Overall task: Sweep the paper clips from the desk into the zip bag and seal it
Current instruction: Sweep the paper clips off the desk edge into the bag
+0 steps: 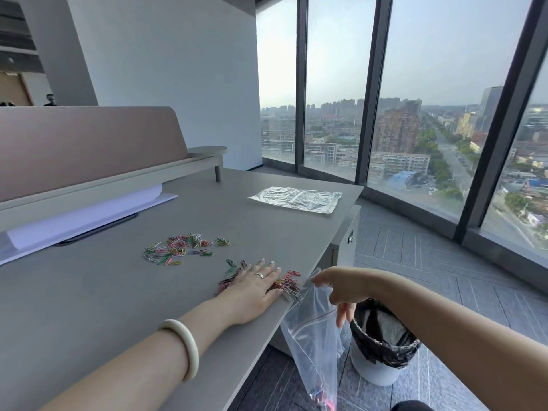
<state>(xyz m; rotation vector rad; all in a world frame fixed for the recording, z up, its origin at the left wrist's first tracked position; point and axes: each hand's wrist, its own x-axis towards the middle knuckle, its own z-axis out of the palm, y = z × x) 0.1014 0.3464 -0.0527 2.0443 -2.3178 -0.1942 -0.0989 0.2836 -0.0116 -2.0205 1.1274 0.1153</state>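
Observation:
Coloured paper clips [178, 250] lie scattered mid-desk. A second bunch of clips [286, 284] sits at the desk's right edge, partly under my left hand [255, 287], which lies flat on the grey desk [89, 307] with fingers apart. My right hand [341, 289] pinches the rim of a clear zip bag [311, 336] that hangs below the desk edge, its mouth held open against the edge. A few clips show at the bag's bottom [321, 396].
More clear bags [296, 199] lie flat at the desk's far right corner. White paper sheets [86, 221] rest under the partition shelf at left. A white bin with a black liner [382, 345] stands on the floor beside the hanging bag. Windows rise beyond.

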